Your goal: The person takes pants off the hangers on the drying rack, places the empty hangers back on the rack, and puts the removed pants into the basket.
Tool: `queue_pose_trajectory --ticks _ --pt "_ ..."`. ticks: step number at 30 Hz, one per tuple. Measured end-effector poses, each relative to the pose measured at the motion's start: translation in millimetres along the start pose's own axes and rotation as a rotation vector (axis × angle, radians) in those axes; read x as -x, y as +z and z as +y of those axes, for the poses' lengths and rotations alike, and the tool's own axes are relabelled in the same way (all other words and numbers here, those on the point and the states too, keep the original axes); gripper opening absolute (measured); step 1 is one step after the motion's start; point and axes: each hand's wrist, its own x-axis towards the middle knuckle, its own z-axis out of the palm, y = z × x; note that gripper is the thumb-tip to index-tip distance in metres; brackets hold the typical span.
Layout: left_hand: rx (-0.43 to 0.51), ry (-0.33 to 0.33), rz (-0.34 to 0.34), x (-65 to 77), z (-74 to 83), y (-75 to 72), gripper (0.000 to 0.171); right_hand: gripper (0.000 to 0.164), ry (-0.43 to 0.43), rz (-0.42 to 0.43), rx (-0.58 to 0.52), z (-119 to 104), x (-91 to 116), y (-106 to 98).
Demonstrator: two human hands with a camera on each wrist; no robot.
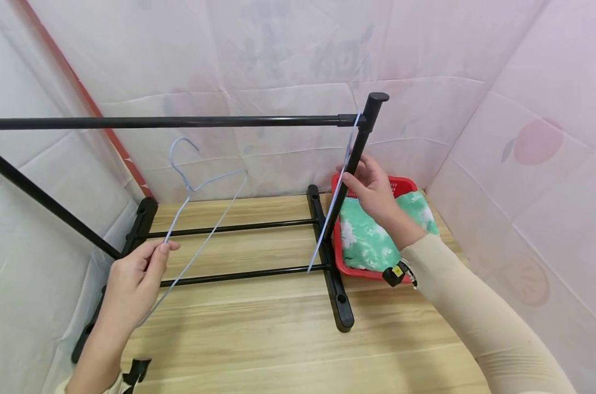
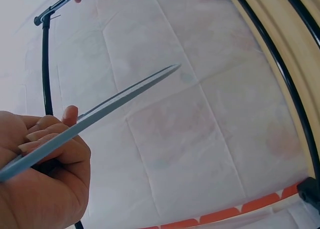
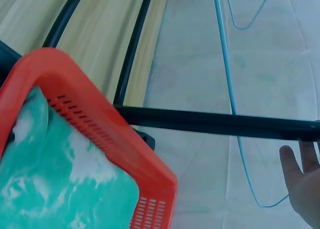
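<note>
A light blue wire clothes hanger [image 1: 218,221] is upright and tilted in front of the black rack, its hook pointing up. My left hand [image 1: 138,279] pinches it by one side, and the left wrist view shows curled fingers [image 2: 55,139] around the wire. A second light blue hanger [image 1: 321,243] hangs at the right end of the rack's top bar [image 1: 219,121], beside the right post [image 1: 359,145]. My right hand [image 1: 377,191] is at that post, with its thumb near this hanger's wire. Its fingers look loosely extended and partly pass behind the post.
Right of the rack stands a red plastic basket [image 1: 338,257] holding green-and-white patterned cloth [image 1: 367,241]. The rack's feet [image 1: 341,303] and two lower bars [image 1: 249,273] rest on a wood-grain table [image 1: 258,339]. White sheeting [image 1: 288,60] encloses the back and sides.
</note>
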Motion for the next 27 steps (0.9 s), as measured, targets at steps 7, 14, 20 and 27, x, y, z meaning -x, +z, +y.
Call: queue_pose_trajectory --ticks 7,14,20,27 --pt "0.015 0.012 0.046 -1.5 2.4 -4.3 0.018 0.046 -0.036 0.021 -0.043 3 -2 9" --pt "0.018 0.121 0.099 -2.7 5.2 -8.8 0.017 0.045 -0.078 0.079 0.030 -10 9 18" --pt "0.042 0.165 0.128 -4.8 9.1 -10.9 0.017 0.042 -0.168 0.103 0.014 -9 12 22" --pt "0.087 0.147 0.165 -4.9 17.4 -15.7 0.017 0.040 -0.167 0.142 0.023 -10 16 25"
